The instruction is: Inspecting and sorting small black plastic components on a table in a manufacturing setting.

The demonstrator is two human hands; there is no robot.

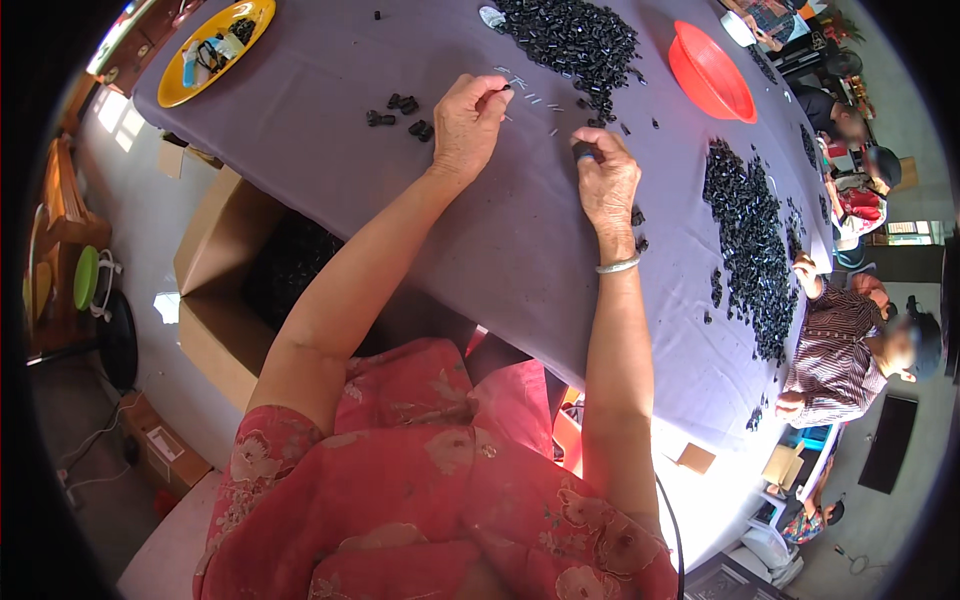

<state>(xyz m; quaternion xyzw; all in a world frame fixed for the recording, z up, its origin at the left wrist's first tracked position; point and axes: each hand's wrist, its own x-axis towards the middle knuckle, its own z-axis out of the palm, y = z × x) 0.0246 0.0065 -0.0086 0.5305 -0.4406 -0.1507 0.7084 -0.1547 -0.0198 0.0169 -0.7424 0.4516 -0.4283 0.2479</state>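
Observation:
My left hand (466,125) is closed in a pinch above the table, with a small black piece (507,88) at its fingertips. To its right, my right hand (608,178) has its fingers curled round a dark part (581,150); something blue shows at the fingers. Several thin, pale pins (535,98) lie scattered on the cloth between and beyond the hands. Left of my left hand sit a few clumps of black parts (403,104). A couple of loose black parts (640,243) lie beside my right wrist.
A large pile of small black parts (580,50) lies beyond my hands, another pile (745,260) to the right. A red basin (708,75) and a yellow oval tray (172,90) stand on the purple-grey tablecloth (480,270). An open cardboard box (215,235) is at left; co-workers sit at right.

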